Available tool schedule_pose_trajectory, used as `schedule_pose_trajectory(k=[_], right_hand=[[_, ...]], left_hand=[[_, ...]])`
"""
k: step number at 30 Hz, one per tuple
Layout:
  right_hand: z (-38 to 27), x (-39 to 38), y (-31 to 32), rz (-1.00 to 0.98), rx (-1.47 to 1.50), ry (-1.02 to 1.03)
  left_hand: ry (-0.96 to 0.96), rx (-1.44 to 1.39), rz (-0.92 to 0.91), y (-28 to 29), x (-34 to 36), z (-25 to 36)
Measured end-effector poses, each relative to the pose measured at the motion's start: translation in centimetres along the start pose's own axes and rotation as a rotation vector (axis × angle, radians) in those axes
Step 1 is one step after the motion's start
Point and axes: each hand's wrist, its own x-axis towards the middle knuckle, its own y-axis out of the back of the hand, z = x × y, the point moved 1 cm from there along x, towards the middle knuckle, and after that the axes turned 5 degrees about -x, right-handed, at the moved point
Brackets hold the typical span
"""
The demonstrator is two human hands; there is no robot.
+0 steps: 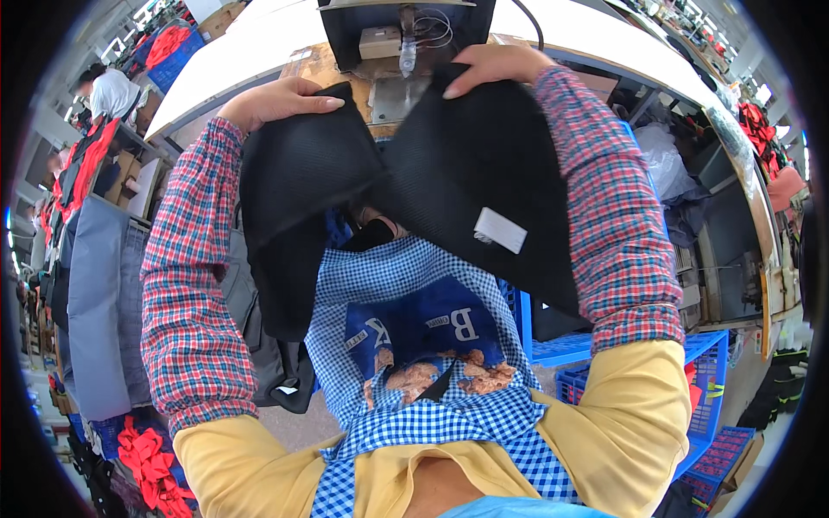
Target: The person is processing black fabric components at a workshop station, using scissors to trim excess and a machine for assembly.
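Note:
A black bra [324, 160] hangs in front of me, its two cups spread and joined in the middle. My left hand [283, 104] pinches the top edge of the left cup between thumb and fingers. Holding the top of the right cup is my right hand [496, 69], its thumb on the near side. On the fabric below the right cup sits a small white label [500, 230]. The bra's lower left part droops over my lap and is slightly blurred.
Beyond the bra stands a dark machine [345, 34] with a metal plate [397, 99] on a white worktable [250, 56]. Blue plastic crates [708, 388] are at the right. Dark garments [276, 367] hang at the left, and red pieces [151, 462] lie lower left.

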Motion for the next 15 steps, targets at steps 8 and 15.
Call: schedule_pose_trajectory(k=[8, 15], right_hand=[[7.5, -7.7, 4.4, 0.328, -0.247, -0.249], [-9.4, -15.0, -5.1, -0.130, 0.453, -0.067]], left_hand=[[-0.208, 0.171, 0.107, -6.0, -2.4, 3.2], [-0.362, -0.087, -0.109, -9.8, -4.4, 6.3]])
